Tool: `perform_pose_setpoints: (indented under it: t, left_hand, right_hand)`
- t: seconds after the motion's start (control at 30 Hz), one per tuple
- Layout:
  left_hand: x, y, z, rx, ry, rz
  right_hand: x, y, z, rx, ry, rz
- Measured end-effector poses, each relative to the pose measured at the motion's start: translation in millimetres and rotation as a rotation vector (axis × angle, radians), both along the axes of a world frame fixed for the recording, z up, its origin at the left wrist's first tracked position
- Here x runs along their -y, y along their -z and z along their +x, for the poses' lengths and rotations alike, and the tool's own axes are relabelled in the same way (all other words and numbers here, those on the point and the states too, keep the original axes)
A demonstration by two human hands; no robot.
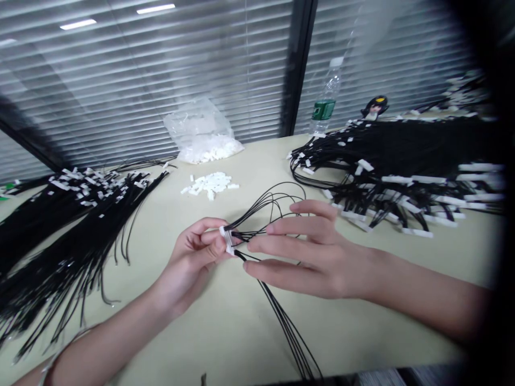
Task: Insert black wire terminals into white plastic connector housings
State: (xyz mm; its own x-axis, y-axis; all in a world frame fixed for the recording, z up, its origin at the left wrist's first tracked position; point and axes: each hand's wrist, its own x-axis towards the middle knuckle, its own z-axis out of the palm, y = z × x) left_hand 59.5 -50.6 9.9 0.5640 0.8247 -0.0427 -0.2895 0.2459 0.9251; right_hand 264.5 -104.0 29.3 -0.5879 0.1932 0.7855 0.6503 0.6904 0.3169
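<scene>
Near the middle of the table, my left hand (197, 257) pinches a white connector (227, 240) between thumb and fingers. Thin black wires (277, 303) come out of the connector's right side; some loop up and to the right, others run down to the table's front edge. My right hand (306, 249) is just right of the connector, its fingers spread and pointing left over the wires. Some wires pass behind or between those fingers. Its thumb is hidden, and no firm grip on the wires shows.
Black wire bundles with white connectors lie at the left (80, 230) and right (422, 145). Small white connectors (211, 183) are piled in front of a clear plastic bag (201, 131). A bottle (324, 104) and a small figurine (375, 108) stand by the window blinds.
</scene>
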Motion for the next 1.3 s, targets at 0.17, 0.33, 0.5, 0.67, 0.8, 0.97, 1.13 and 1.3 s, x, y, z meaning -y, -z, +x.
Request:
perform_pose_setpoints:
  t: [0.17, 0.33, 0.5, 0.67, 0.8, 0.97, 1.13, 1.3]
  left_hand:
    - [2, -0.5, 2, -0.066, 0.016, 0.004]
    - [5, -1.1, 3, -0.109, 0.038, 0.017]
    - [7, -2.0, 4, -0.142, 0.058, 0.019]
    - [6, -2.1, 5, -0.127, 0.078, 0.027]
    - [5, -2.3, 4, -0.137, 0.087, 0.041]
    - [7, -3.6, 4, -0.153, 0.072, 0.042]
    - [7, -5.6, 5, -0.151, 0.046, 0.051]
    - [8, -6.6, 6, -0.155, 0.033, 0.05]
  right_hand:
    - [0, 4.1, 0, -0.017, -0.061, 0.001]
    - [-1, 11.6, 2, -0.03, -0.115, -0.018]
    - [-3, 17.5, 0, -0.074, -0.156, -0.046]
    - [-4, 22.2, -1, -0.111, -0.2, -0.17]
    - [-3, 21.2, 4, -0.068, -0.28, -0.334]
    - [-4, 17.5, 6, -0.101, -0.334, -0.441]
    - [-3, 17.4, 2, -0.176, -0.238, -0.423]
    - [-2, 19.7, 0, -0.195, -0.219, -0.421]
